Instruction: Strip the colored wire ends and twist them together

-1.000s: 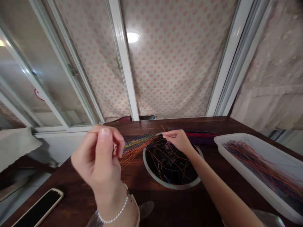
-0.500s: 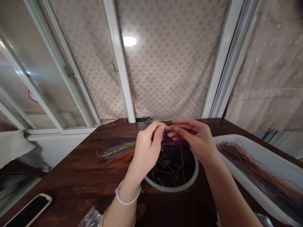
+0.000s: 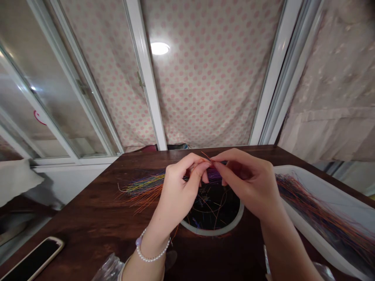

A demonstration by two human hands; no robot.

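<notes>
A thin orange wire (image 3: 206, 155) pokes up between the fingertips of both hands, over the far side of a round black dish. My left hand (image 3: 183, 181), with a beaded bracelet at the wrist, pinches it between thumb and forefinger. Facing it, my right hand (image 3: 250, 179) also closes thumb and forefinger on the wire, the fingertips nearly touching. Behind and left of my left hand lies a bundle of coloured wires (image 3: 145, 191), yellow, blue and orange. Purple strands (image 3: 215, 175) show beyond the dish, partly hidden by the hands.
The black dish has a pale rim (image 3: 215, 232) and holds loose wire snippets. A white tray (image 3: 295, 210) at right carries a long heap of coloured wires (image 3: 322, 214). At lower left lies a phone (image 3: 35, 259), with clear plastic (image 3: 109, 267) near my left forearm. Windows and curtains stand behind the table.
My right hand has closed from loosely spread fingers to a pinch. My left fingertips have shifted slightly right and down. The orange wire's end now shows above the fingertips.
</notes>
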